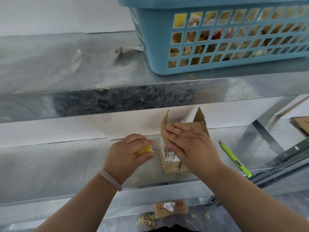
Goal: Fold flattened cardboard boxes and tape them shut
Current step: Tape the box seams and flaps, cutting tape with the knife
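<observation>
A small cardboard box (172, 158) stands on the middle metal shelf (50, 164), set back a little from the shelf's front edge, with 2 flaps sticking up at its far end close under the lip of the shelf above. The right hand (190, 144) lies flat on the box top, fingers extended and close together, the thumb pressed against the box's left side near a printed label. The left hand (128, 151) sits just left of the box, fingers curled around a yellow tape roll (144, 150), with a clear strip of tape stretching from the roll toward the box's left edge. A pale bracelet (109, 180) circles the left wrist. To the left of the hands the shelf surface is bare and wide. To the right, a green utility knife (234, 158) lies diagonally, apart from the box, with slanted metal braces beyond it. A blue basket (160, 47) rests on the upper shelf, above and right. Another piece of cardboard (170, 209) lies on the level below.
</observation>
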Motion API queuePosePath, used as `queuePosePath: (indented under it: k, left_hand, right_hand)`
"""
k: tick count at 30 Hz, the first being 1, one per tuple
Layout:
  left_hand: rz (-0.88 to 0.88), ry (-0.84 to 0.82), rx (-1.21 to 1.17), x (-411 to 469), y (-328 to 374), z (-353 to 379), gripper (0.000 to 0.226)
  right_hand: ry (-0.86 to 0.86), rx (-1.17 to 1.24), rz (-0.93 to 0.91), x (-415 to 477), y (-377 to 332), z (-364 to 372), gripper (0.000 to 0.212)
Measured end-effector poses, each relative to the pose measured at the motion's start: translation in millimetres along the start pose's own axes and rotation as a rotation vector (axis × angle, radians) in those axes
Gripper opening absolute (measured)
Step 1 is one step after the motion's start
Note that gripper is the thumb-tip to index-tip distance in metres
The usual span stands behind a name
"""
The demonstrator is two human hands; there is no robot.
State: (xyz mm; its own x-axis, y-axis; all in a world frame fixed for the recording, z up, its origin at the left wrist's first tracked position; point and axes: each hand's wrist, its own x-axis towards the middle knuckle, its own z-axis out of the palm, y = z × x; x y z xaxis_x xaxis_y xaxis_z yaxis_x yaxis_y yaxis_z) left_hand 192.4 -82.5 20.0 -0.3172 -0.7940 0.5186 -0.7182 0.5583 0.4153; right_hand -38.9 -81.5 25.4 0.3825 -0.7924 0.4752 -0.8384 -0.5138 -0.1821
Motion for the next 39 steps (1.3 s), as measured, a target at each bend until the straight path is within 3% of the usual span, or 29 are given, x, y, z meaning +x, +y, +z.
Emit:
queuePosePath:
  k: [2,5,11,14,17,19,21,23,24,25,27,31,33,36,39]
  left_hand:
    - [-0.125,-0.038,-0.100,-1.2,5.5,2.1,0.054]
    - [-0.207,-0.052,-0.160,-3.1,8.4,7.6,0.044]
    - [-0.061,-0.056,-0.043,-1.0,13.5,16.2,0.030]
    - [-0.086,-0.065,-0.059,3.6,15.5,17.6,0.027]
    - [-0.122,-0.088,-0.047,8.9,18.1,17.4,0.031]
    - [-0.124,-0.096,-0.039,10.6,20.1,16.6,0.033]
    - [-0.125,-0.106,-0.045,10.9,21.1,16.3,0.036]
    - [-0.127,-0.105,-0.050,9.8,21.4,14.0,0.038]
    - [-0.124,-0.102,-0.053,9.6,22.0,13.5,0.037]
    - [-0.120,-0.102,-0.056,9.4,22.1,13.0,0.036]
    - [-0.124,-0.107,-0.064,8.6,22.2,11.8,0.035]
    - [-0.149,-0.090,-0.090,6.5,20.7,12.3,0.034]
    - [-0.153,-0.087,-0.102,6.6,20.8,12.0,0.033]
    - [-0.157,-0.080,-0.111,6.2,20.2,11.9,0.032]
    - [-0.196,-0.087,-0.134,4.6,18.4,10.8,0.032]
  right_hand:
    - [0.013,-0.001,0.005,-1.0,1.3,-1.6,0.041]
    - [0.026,0.001,0.003,-1.4,2.2,-1.6,0.040]
    - [0.062,-0.011,-0.069,-2.4,2.2,4.5,0.038]
    - [0.054,-0.016,-0.148,-1.5,5.7,0.6,0.042]
    - [0.214,0.091,-0.145,-11.9,12.9,-16.9,0.044]
    - [0.405,0.154,0.072,-32.6,25.0,-25.9,0.045]
    - [0.422,0.199,0.537,-56.4,51.0,-25.2,0.047]
    - [0.029,0.080,0.967,-80.9,90.3,-9.5,0.050]
    - [-0.197,0.003,1.068,-94.2,108.2,-0.4,0.049]
    - [-0.358,-0.051,1.100,-105.9,123.0,7.8,0.044]
    - [-0.493,-0.135,1.068,-120.7,137.4,17.4,0.029]
    - [-0.443,-0.233,1.108,-126.2,135.2,21.9,0.018]
    - [-0.433,-0.170,1.109,-121.3,127.4,21.8,0.017]
    - [-0.206,0.115,1.187,-109.8,93.6,10.1,0.016]
    - [0.126,0.302,1.128,-96.9,37.2,-16.5,0.012]
